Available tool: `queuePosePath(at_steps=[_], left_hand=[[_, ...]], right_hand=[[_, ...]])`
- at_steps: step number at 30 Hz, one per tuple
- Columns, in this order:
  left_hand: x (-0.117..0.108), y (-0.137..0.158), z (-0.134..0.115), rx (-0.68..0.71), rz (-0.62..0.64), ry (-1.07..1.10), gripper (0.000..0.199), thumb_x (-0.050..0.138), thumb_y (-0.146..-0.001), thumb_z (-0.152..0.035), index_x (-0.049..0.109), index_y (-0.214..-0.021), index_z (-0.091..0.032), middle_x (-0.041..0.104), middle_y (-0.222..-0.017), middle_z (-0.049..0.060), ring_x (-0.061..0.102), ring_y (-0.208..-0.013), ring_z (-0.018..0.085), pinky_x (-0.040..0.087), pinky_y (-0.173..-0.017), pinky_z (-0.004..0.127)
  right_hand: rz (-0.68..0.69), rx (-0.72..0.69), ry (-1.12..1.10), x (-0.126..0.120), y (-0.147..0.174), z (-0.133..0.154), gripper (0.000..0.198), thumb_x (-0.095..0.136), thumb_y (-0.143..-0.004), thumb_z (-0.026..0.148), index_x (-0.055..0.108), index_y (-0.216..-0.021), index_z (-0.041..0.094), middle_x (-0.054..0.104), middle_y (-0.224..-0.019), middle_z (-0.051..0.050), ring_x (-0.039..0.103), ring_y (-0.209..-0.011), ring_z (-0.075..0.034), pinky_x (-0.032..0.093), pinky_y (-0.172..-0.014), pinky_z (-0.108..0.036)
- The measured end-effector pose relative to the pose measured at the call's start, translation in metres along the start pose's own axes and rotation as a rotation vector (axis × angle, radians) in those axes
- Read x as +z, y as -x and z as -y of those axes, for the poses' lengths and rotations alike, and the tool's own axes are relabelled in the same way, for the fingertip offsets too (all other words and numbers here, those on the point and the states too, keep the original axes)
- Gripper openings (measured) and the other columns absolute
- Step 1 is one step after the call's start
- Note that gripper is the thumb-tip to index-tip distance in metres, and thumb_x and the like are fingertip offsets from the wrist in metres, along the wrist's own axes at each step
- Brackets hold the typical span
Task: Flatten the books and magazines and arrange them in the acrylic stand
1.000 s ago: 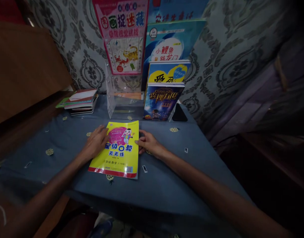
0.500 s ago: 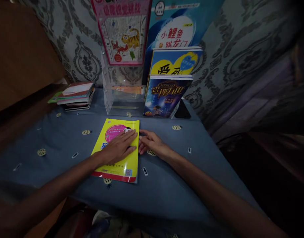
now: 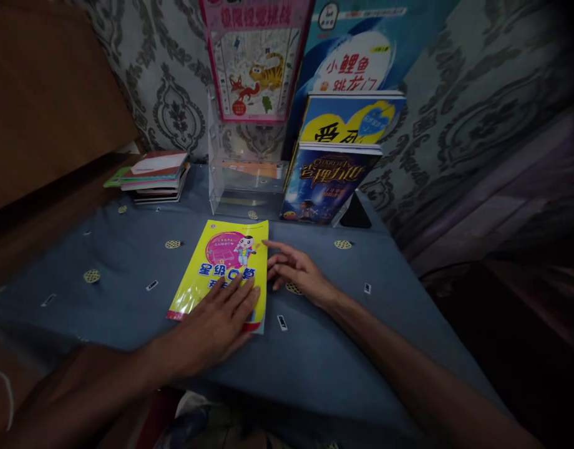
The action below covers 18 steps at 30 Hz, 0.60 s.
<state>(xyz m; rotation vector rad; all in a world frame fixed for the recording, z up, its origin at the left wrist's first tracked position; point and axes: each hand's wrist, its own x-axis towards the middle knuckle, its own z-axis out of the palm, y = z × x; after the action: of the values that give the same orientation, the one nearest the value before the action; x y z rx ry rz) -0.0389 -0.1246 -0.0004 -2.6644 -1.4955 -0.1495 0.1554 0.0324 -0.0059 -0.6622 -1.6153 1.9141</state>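
Observation:
A yellow workbook (image 3: 193, 274) with a pink circle, a cartoon figure and a red bottom edge lies flat on the blue tablecloth (image 3: 324, 337). My left hand (image 3: 221, 315) rests on its lower right part, fingers stretched out flat and pointing up the cover; it hides some of the title. At the right edge of the workbook is my right hand (image 3: 299, 274). Its index finger reaches out to touch or nearly touch the cover's edge, while the other fingers curl loosely with nothing visible in them.
Behind the workbook stands a clear acrylic rack (image 3: 214, 168). It holds a pink-framed book (image 3: 259, 68), a teal book (image 3: 352, 37), a blue and yellow book (image 3: 310, 125) and a dark blue book (image 3: 324, 187). A book stack (image 3: 158, 174) sits back left; a black flat object (image 3: 356, 215) lies beside the rack.
My left hand has slid down the cover towards the bottom edge, uncovering the cartoon figure and title. My right index finger has straightened along the workbook's edge. The camera view has shifted slightly.

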Motion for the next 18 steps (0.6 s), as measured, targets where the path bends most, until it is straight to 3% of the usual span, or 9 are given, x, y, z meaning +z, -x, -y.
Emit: queuePosePath(at_steps=[4,8,10,12,13,15,18], left_hand=[[-0.019,0.006,-0.003,0.049,-0.165,-0.018,0.053,0.035,-0.098,-0.004,0.035,-0.151,-0.009,0.06,-0.143,0.017,0.054,-0.136,0.025,0.047,-0.111,0.038],[-0.065,0.018,0.002,0.042,-0.452,0.214,0.047,0.036,-0.101,-0.006,0.043,-0.146,-0.015,0.074,-0.121,0.01,0.071,-0.11,0.016,0.057,-0.092,0.025],[-0.091,0.024,0.007,-0.061,-0.542,0.275,0.04,0.042,-0.102,-0.014,0.052,-0.14,-0.023,0.077,-0.109,0.003,0.074,-0.086,0.014,0.058,-0.073,0.02],[-0.115,0.025,0.015,-0.288,-0.608,0.317,0.027,0.051,-0.101,-0.024,0.065,-0.123,-0.031,0.075,-0.084,-0.006,0.065,-0.056,0.009,0.048,-0.049,0.018],[-0.125,0.022,0.02,-0.415,-0.68,0.392,0.021,0.054,-0.1,-0.03,0.07,-0.113,-0.032,0.071,-0.074,-0.007,0.059,-0.051,0.01,0.043,-0.044,0.019],[-0.135,0.01,0.034,-0.555,-0.849,0.684,0.019,0.059,-0.097,-0.038,0.074,-0.103,-0.028,0.071,-0.075,-0.005,0.061,-0.058,0.012,0.044,-0.045,0.019],[-0.126,-0.018,0.065,-0.582,-0.848,1.235,0.021,0.068,-0.089,-0.037,0.074,-0.1,-0.021,0.076,-0.085,0.002,0.072,-0.074,0.02,0.059,-0.063,0.026]], right_hand=[[0.03,-0.101,0.32,-0.006,-0.007,-0.008,0.039,0.061,-0.079,0.022,0.071,-0.117,0.02,0.067,-0.089,-0.004,0.063,-0.073,-0.015,0.054,-0.059,-0.026],[-0.172,-0.335,0.721,-0.015,-0.016,-0.002,0.025,0.066,-0.081,0.025,0.078,-0.103,0.023,0.064,-0.093,-0.006,0.062,-0.082,-0.019,0.055,-0.079,-0.038],[-0.264,-0.413,0.771,-0.02,-0.016,0.01,0.023,0.07,-0.082,0.032,0.079,-0.102,0.024,0.064,-0.104,-0.009,0.063,-0.102,-0.024,0.053,-0.089,-0.043],[-0.292,-0.469,0.699,-0.023,-0.013,0.028,0.024,0.075,-0.08,0.038,0.078,-0.1,0.025,0.064,-0.117,-0.01,0.058,-0.118,-0.028,0.052,-0.095,-0.044],[-0.275,-0.485,0.63,-0.024,-0.011,0.038,0.026,0.078,-0.078,0.041,0.078,-0.098,0.025,0.065,-0.119,-0.009,0.059,-0.119,-0.028,0.053,-0.095,-0.042],[-0.234,-0.446,0.454,-0.024,-0.005,0.058,0.03,0.08,-0.076,0.048,0.076,-0.092,0.023,0.071,-0.102,-0.006,0.067,-0.096,-0.022,0.057,-0.08,-0.036],[-0.238,-0.307,0.283,-0.025,-0.001,0.078,0.035,0.082,-0.072,0.052,0.071,-0.082,0.021,0.065,-0.069,0.001,0.054,-0.052,-0.011,0.045,-0.045,-0.024]])
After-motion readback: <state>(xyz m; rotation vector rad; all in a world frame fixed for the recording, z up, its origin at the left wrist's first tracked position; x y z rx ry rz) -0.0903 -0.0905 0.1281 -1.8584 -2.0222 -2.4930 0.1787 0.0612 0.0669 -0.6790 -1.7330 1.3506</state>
